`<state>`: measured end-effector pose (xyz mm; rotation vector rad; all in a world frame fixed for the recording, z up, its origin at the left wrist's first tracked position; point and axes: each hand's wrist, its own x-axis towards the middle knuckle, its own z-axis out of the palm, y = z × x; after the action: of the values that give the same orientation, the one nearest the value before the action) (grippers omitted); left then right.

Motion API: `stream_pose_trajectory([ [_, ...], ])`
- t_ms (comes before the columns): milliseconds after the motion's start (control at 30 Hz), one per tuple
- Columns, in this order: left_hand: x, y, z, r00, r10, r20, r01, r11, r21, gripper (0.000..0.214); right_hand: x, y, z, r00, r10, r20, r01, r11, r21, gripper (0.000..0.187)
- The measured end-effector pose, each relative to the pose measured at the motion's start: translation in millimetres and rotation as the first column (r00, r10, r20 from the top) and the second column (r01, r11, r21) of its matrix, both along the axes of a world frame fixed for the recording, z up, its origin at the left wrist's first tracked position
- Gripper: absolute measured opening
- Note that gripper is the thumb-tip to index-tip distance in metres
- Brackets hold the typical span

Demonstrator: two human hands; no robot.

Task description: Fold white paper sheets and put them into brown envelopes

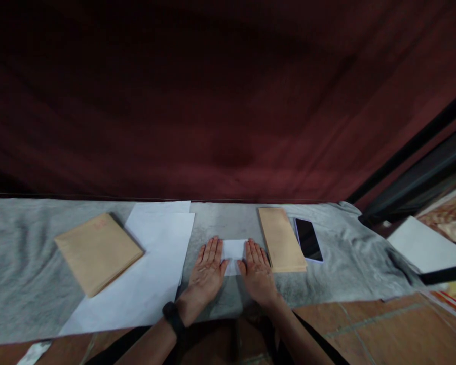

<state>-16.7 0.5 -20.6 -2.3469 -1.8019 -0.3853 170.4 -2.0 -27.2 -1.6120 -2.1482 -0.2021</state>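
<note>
A small folded piece of white paper (234, 249) lies on the grey cloth (224, 223) between my hands. My left hand (207, 268) presses flat on its left side, fingers stretched out and pointing away from me. On the right side my right hand (257, 271) lies flat in the same way. Both thumbs point inward over the paper, a little apart. Part of the paper is hidden under the hands. Close to the right hand is a stack of narrow brown envelopes (283, 238). Large white paper sheets (155, 258) spread out left of the left hand.
A wider brown envelope stack (99, 251) rests partly on the white sheets. Beyond the narrow envelopes lies a phone (308, 240). A dark red curtain (228, 126) hangs behind the cloth. Brown floor tiles (387, 329) show in front, and black bars (410, 147) stand at right.
</note>
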Motion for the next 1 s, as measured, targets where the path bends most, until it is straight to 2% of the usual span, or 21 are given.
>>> stream_pose_trajectory([
  [433, 3, 0, 0.6, 0.998, 0.039, 0.049, -0.037, 0.999, -0.04, 0.072, 4, 11, 18.8, 0.96, -0.09, -0.267, 0.06, 0.991, -0.119, 0.041],
  [733, 6, -1, 5.9, 0.997, 0.047, 0.055, -0.046, 0.999, -0.021, 0.071, 4, 12, 22.6, 0.95, -0.105, -0.295, 0.071, 0.99, -0.123, 0.031],
  [833, 8, -2, 10.8, 0.998, 0.011, 0.059, -0.012, 1.0, 0.005, 0.066, 5, 11, 25.6, 0.959, -0.117, -0.259, 0.094, 0.99, -0.103, 0.041],
  [900, 11, -3, 13.9, 0.997, -0.055, 0.062, 0.055, 0.998, 0.003, 0.06, 4, 10, 27.9, 0.968, -0.069, -0.242, 0.055, 0.996, -0.065, 0.051],
  [1000, 14, -3, 15.7, 0.99, -0.128, 0.065, 0.13, 0.991, -0.029, 0.056, -4, 7, 28.3, 0.974, 0.112, -0.199, -0.127, 0.99, -0.067, 0.054],
])
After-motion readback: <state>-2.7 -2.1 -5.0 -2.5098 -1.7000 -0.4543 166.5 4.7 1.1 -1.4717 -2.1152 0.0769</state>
